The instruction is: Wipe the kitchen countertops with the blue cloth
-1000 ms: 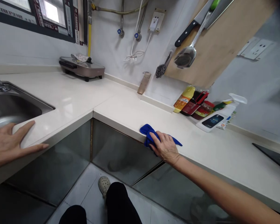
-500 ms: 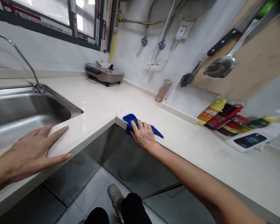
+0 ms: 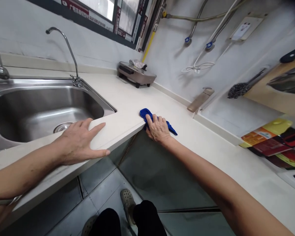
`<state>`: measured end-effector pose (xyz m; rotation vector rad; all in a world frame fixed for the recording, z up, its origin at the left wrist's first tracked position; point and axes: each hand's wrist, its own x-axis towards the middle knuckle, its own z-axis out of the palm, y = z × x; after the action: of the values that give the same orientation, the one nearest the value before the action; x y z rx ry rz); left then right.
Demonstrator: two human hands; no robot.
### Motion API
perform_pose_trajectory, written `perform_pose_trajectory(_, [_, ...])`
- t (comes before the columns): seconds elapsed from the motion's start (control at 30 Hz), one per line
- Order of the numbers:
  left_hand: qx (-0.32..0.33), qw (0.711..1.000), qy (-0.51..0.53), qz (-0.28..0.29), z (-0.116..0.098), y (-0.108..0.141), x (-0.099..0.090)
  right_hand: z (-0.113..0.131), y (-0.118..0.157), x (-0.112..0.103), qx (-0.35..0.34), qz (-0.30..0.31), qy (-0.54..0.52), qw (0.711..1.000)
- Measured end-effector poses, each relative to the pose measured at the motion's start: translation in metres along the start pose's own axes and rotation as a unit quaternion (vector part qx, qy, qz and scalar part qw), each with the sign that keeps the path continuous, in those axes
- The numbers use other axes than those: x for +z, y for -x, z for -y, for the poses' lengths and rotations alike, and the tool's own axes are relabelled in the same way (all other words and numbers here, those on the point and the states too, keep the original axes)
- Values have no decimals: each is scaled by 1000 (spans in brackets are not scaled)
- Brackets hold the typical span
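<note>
Cloth (image 3: 144, 113) of bright blue fabric lies bunched under the right hand (image 3: 158, 129) at the inner corner of the white, L-shaped worktop (image 3: 127, 101). The right hand is closed on it, gripping it at the front edge, with the thumb side down at that edge. One rounded end of the cloth pokes out towards the sink side, and a pointed tail lies on the other side of the fingers, on the worktop.

The left hand (image 3: 76, 141) is open, fingers and thumb spread, on the strip between the stainless-steel sink (image 3: 46, 98) and the front edge. Its thumb reaches to that edge, well apart from the cloth. A slim, curved chrome faucet (image 3: 68, 46) rises behind the basin.

Between the sink's near corner and the cloth runs a short width of worktop. A deeper stretch reaches back from the cloth to the brown electric pan with a lid (image 3: 137, 73), near the back wall. Along the right-hand run, a broad band of worktop separates the front edge from the tan cylindrical bottle (image 3: 200, 100) and the yellow-topped bottle with an orange label (image 3: 267, 129). Dark, glossy cabinet panels (image 3: 162, 173) stand below the front edge.
</note>
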<state>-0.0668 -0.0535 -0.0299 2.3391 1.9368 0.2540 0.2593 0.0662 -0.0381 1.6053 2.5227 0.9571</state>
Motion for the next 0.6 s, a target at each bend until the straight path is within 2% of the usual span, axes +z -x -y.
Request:
perform_pose_trajectory(0.1, [2, 1000, -12, 14, 1, 0, -1, -14, 26, -1, -12, -3, 23, 1000])
perform_pose_trajectory(0.23, [13, 999, -39, 13, 2, -1, -4, -44, 86, 2, -21, -36, 49, 998])
perform_pose_trajectory(0.43, [40, 997, -62, 22, -2, 3, -11, -108, 208, 2, -84, -80, 77, 990])
perform_pose_trajectory(0.6, [37, 996, -74, 19, -7, 5, -15, -168, 325, -5, -143, -66, 71, 985])
